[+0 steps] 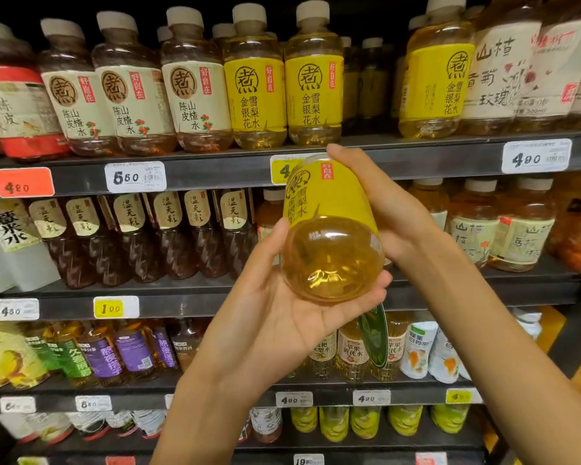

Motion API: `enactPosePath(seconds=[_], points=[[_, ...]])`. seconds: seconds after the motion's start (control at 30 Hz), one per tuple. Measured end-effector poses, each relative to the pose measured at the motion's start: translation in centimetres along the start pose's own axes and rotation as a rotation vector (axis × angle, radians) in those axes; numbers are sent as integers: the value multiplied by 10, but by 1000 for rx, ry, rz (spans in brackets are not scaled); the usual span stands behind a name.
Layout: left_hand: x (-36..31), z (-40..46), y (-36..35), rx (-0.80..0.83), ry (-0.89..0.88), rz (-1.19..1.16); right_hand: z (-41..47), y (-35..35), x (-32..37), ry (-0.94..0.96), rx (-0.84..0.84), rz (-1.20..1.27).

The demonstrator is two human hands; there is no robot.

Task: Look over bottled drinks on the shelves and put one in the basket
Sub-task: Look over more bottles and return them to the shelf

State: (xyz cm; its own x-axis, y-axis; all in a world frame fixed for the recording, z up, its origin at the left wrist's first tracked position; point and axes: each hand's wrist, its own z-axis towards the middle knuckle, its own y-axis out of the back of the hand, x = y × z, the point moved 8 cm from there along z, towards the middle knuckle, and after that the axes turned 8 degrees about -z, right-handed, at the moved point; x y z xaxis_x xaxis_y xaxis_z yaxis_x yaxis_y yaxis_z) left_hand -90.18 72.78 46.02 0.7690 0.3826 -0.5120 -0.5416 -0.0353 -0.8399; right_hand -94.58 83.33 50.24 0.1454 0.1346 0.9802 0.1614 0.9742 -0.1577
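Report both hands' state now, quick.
Left hand: cradles the base of the yellow-labelled bottle, fingers curled under it.
Right hand: grips the same bottle's upper side.

Pretty bright up front, with the light seemingly coming from above and in front of the shelves, while the gaps behind the top-row bottles (pixel 195 78) go almost black. The held bottle (pixel 331 229) catches white glare spots on its clear base, and the liquid glows amber. Soft shadow falls on the left hand (pixel 282 317) palm under it. The wide lens bends the shelf edges (pixel 215 169), and things lean outward toward the corners. The centre is sharp enough to read labels, but the far right bottles (pixel 517 72) and the lower left ones (pixel 10 360) are smeared and blurry. The bottom shelf is dim and soft, and its price tags (pixel 17 405) are barely readable
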Motion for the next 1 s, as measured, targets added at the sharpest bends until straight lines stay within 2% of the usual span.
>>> enactPosePath(seconds=[0.17, 0.3, 0.5, 0.73, 0.83, 1.0], points=[[-6, 7, 10, -59, -95, 79, -9, -8, 28, 264, -8, -65], [-15, 10, 20, -92, -192, 254, -15, -13, 31, 304, 18, -132], [-24, 3, 34, -130, -303, 599, -27, -20, 33, 368, 50, -182], [-35, -1, 25, -196, -449, 1000, -46, -15, 42, 616, -67, -326], [-36, -1, 26, -213, -511, 1094, -52, -20, 40, 664, -19, -385], [-47, -4, 24, -220, -670, 1165, -65, -23, 26, 622, 161, -438]])
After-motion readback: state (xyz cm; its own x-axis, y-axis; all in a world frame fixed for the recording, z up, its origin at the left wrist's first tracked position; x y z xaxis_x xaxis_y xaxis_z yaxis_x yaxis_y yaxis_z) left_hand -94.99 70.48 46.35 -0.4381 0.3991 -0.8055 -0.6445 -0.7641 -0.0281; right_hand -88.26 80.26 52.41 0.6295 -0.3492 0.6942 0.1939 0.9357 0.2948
